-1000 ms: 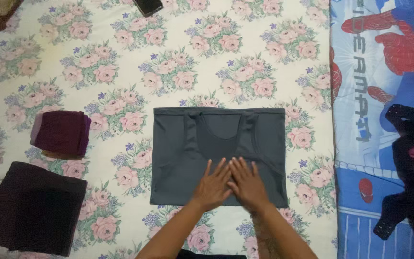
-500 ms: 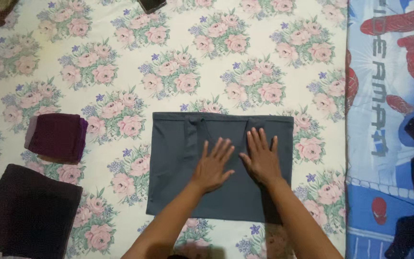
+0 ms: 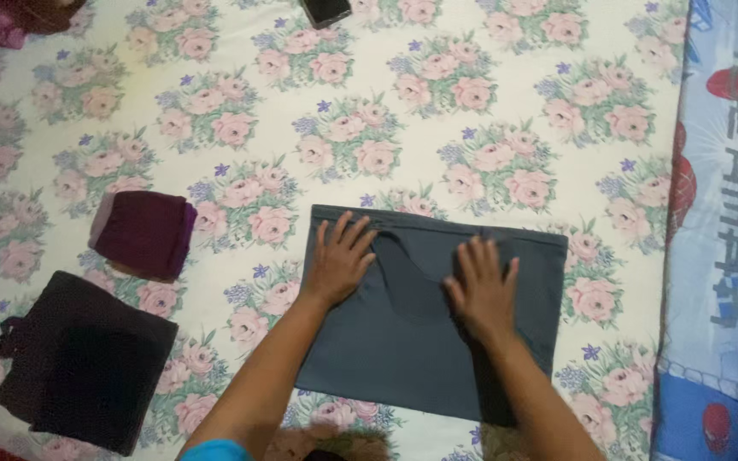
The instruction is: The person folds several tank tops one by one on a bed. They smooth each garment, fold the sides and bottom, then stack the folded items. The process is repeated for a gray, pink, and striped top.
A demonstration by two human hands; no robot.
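Observation:
A dark grey sleeveless top [image 3: 412,341] lies folded into a rectangle on the floral bedsheet [image 3: 403,111]. My left hand [image 3: 339,260] rests flat on its upper left part, fingers spread, over the strap area. Flat on the upper right part lies my right hand [image 3: 484,290], beside the scooped neckline. Neither hand holds anything; both palms press on the cloth.
A small folded maroon garment [image 3: 143,235] and a larger folded dark garment [image 3: 83,363] lie at the left. A dark phone [image 3: 325,10] sits at the top edge. A blue and red cartoon-print sheet [image 3: 728,256] covers the right side.
Both hands slid from the garment's lower middle up and apart toward its top corners. The camera view shifted, so the dark pile of clothes at the right is out of sight.

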